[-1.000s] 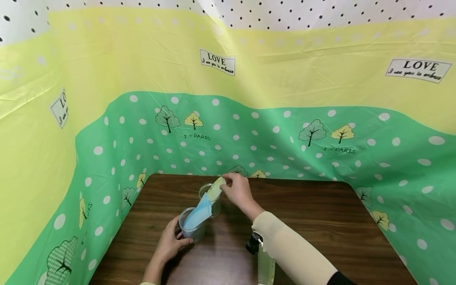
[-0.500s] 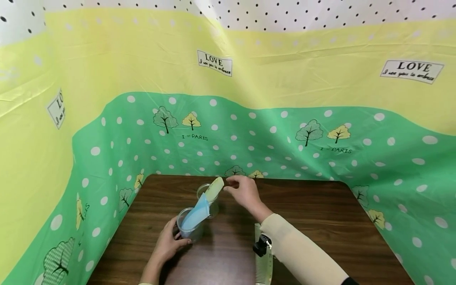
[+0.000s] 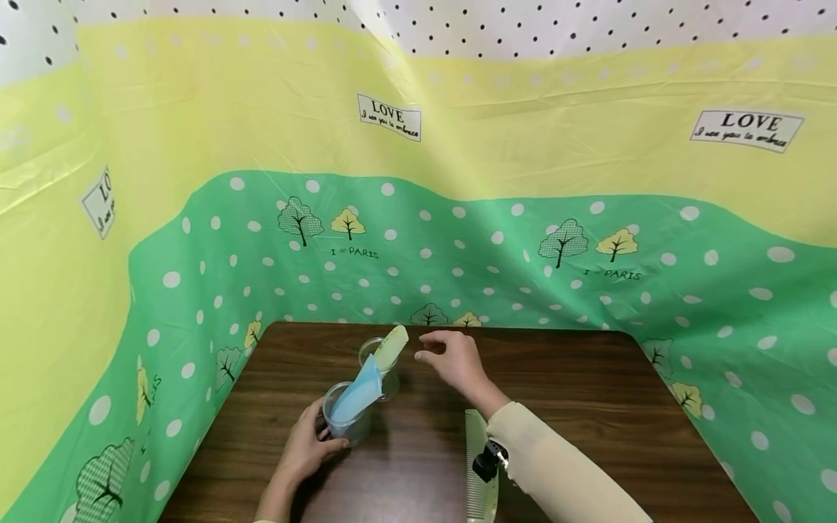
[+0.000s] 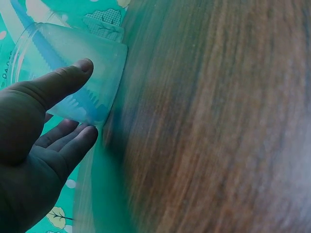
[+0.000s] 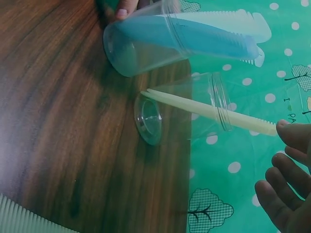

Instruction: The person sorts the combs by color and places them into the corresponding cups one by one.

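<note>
My left hand point(image 3: 307, 443) grips a clear plastic cup point(image 3: 356, 432), thumb on the near side and fingers round the other. A blue comb point(image 3: 356, 401) leans out of it toward the back; the right wrist view also shows pale comb ends point(image 5: 228, 20) in that cup. Just behind stands a second clear cup point(image 5: 149, 119) holding a pale yellow comb point(image 3: 392, 346) that slants up to the right. My right hand point(image 3: 461, 359) holds nothing, its fingers loosely bent, a small gap right of the yellow comb's upper end.
Another pale yellow-green comb point(image 3: 480, 465) lies on the dark wooden table point(image 3: 588, 407), beside the right forearm with its black wrist camera point(image 3: 487, 461). A green and yellow patterned curtain point(image 3: 458, 254) hangs around the table's back and sides.
My right fingers have let go of the yellow comb's upper end and drawn away to the right. The comb stays leaning in the rear cup; the left hand keeps its hold.
</note>
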{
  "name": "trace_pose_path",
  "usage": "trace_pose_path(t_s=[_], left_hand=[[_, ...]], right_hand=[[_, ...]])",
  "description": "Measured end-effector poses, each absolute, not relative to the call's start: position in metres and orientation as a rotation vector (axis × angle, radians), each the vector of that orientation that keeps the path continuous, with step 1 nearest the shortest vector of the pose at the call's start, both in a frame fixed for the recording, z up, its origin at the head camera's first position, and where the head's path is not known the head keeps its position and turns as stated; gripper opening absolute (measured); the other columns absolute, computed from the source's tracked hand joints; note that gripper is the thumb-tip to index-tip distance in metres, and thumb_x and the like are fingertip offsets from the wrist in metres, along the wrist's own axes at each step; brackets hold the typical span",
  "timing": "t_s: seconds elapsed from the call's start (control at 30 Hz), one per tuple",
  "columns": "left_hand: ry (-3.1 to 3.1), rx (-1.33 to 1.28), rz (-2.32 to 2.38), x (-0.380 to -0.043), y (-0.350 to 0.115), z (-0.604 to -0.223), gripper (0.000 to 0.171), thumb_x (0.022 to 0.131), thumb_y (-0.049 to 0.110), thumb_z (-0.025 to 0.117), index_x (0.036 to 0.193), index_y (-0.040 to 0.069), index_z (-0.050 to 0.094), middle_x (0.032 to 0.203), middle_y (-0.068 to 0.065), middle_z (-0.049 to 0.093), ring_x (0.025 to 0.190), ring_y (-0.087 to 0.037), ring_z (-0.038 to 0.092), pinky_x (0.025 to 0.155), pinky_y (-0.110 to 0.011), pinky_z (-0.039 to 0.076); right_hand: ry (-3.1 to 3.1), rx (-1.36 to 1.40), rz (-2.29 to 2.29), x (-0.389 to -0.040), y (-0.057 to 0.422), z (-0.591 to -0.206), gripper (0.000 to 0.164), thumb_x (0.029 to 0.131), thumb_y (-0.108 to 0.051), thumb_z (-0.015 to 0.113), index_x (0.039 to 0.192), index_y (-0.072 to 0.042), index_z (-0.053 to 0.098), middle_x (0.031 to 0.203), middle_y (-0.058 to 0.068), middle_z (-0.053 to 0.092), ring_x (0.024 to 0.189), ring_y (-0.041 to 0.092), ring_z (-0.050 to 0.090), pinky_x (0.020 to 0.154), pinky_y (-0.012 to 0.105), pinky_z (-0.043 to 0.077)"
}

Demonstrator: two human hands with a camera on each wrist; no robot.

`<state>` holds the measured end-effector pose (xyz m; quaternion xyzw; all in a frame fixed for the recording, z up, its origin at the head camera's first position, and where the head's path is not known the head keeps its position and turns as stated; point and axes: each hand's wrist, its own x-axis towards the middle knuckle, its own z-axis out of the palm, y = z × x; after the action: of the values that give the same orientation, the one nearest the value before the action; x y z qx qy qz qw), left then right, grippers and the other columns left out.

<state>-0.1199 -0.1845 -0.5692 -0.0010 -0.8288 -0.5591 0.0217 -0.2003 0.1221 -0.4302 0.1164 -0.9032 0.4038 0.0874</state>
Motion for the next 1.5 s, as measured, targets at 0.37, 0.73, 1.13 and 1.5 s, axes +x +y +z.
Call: trace_pose_path(t_s=[0.37, 0.73, 1.13, 1.5], left_hand=[[-2.575, -0.014, -1.711, -0.119, -0.184, -0.571, 0.092, 0.069, -0.003, 0.092, 0.148, 0.001, 0.046, 0.144, -0.027, 0.049, 0.134, -0.049, 0.052, 0.103, -0.038, 0.058], [-2.543, -0.029, -1.756, -0.119, -0.182, -0.568, 0.092, 0.067, -0.007, 0.092, 0.147, -0.001, 0.046, 0.143, -0.028, 0.048, 0.134, -0.048, 0.052, 0.104, -0.036, 0.057], [-2.571, -0.006, -1.739, -0.119, -0.184, -0.567, 0.090, 0.065, -0.006, 0.093, 0.144, -0.001, 0.049, 0.140, -0.026, 0.052, 0.133, -0.047, 0.054, 0.103, -0.037, 0.059], [-2.609, -0.001, -1.689, -0.122, -0.186, -0.565, 0.092, 0.063, -0.002, 0.095, 0.143, 0.000, 0.050, 0.138, -0.026, 0.054, 0.130, -0.046, 0.056, 0.100, -0.038, 0.061]], right_hand=[[-2.655, 0.368, 1.237, -0.188, 0.133, -0.443, 0.025, 0.086, -0.025, 0.085, 0.110, -0.020, 0.081, 0.112, -0.001, 0.078, 0.111, 0.025, 0.070, 0.092, 0.047, 0.061], [-2.669, 0.285, 1.252, -0.181, 0.154, -0.456, 0.029, 0.082, -0.030, 0.088, 0.110, -0.023, 0.080, 0.112, -0.004, 0.078, 0.111, 0.024, 0.071, 0.091, 0.046, 0.062], [-2.702, 0.223, 1.288, -0.179, 0.175, -0.469, 0.029, 0.083, -0.027, 0.088, 0.110, -0.022, 0.080, 0.108, 0.001, 0.078, 0.100, 0.024, 0.071, 0.081, 0.043, 0.063], [-2.731, 0.182, 1.283, -0.173, 0.187, -0.485, 0.026, 0.083, -0.024, 0.088, 0.107, -0.018, 0.080, 0.102, 0.002, 0.078, 0.087, 0.015, 0.068, 0.069, 0.032, 0.060]])
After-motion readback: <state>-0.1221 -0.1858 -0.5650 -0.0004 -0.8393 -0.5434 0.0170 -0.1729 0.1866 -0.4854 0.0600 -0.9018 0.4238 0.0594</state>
